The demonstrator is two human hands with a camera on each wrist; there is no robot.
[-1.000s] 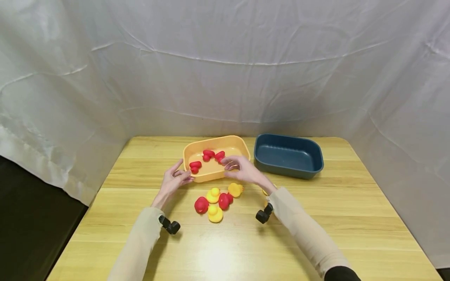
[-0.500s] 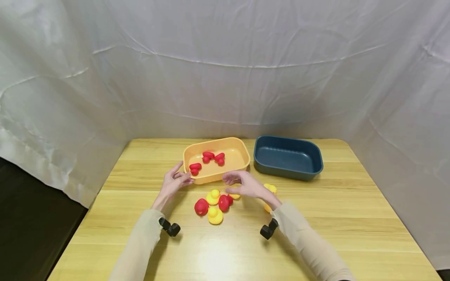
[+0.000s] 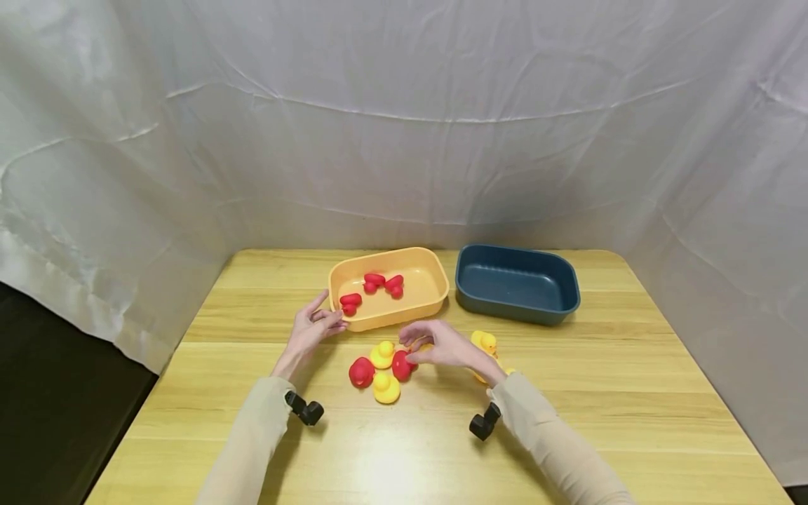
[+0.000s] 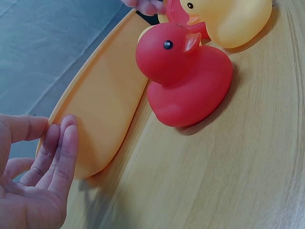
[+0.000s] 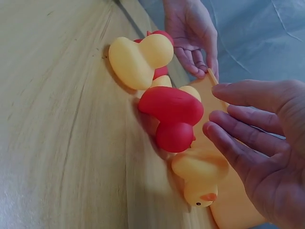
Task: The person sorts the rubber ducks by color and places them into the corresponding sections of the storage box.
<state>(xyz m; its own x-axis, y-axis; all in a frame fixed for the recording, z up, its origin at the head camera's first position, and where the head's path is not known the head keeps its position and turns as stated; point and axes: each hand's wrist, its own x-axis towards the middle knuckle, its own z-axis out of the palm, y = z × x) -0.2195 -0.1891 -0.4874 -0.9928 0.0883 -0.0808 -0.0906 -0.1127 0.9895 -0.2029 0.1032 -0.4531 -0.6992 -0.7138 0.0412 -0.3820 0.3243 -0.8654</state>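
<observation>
My left hand (image 3: 309, 333) pinches the rim of an orange plastic bin (image 3: 394, 319) at its near left corner, the thumb over the edge and fingers along the outer wall. Inside that bin lie three red rubber ducks (image 3: 374, 280). My right hand (image 3: 445, 345) hovers above the table in front of the bin, thumb and fingers parted, holding nothing. Close by its fingertips is a red rubber duck (image 5: 171, 112), and a yellow duck (image 5: 200, 171) sits partly hidden below the hand in the head view. Another red duck (image 3: 362, 372) and two yellow ducks (image 3: 386, 388) cluster to the left.
A dark blue bin (image 3: 517, 308) stands right of the orange one near the table's far edge. More yellow ducks (image 3: 485, 341) lie beside my right wrist, partly covered by it. White fabric (image 3: 429, 154) hangs behind the wooden table (image 3: 631, 393).
My right hand has drawn back from over the orange bin toward the ducks on the table. The left hand keeps its place on the rim.
</observation>
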